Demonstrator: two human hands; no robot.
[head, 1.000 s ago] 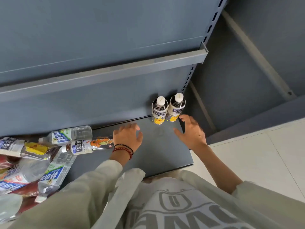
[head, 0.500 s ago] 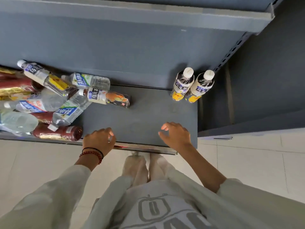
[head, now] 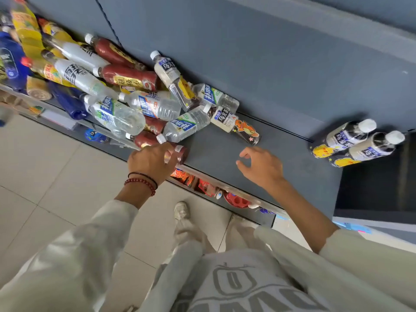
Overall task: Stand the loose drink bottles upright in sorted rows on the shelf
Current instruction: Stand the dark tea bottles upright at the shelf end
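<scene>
The left hand [head: 153,162] grasped a red bottle [head: 180,152] at the shelf [head: 213,152] edge — the right hand [head: 261,167] hovered, released. Two upright bottles [head: 346,137] stood at its two o'clock.

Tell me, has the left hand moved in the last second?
Yes. The left hand pulled back from beside the orange-cartoon bottle toward the front edge of the shelf, where it now curls over a dark red bottle.

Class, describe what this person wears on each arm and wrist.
Loose pale cream sleeves: the left sleeve reaches the forearm, the right sleeve stops near the elbow. The left wrist has a red bead bracelet and a thin dark cord; the right wrist is bare.
</scene>
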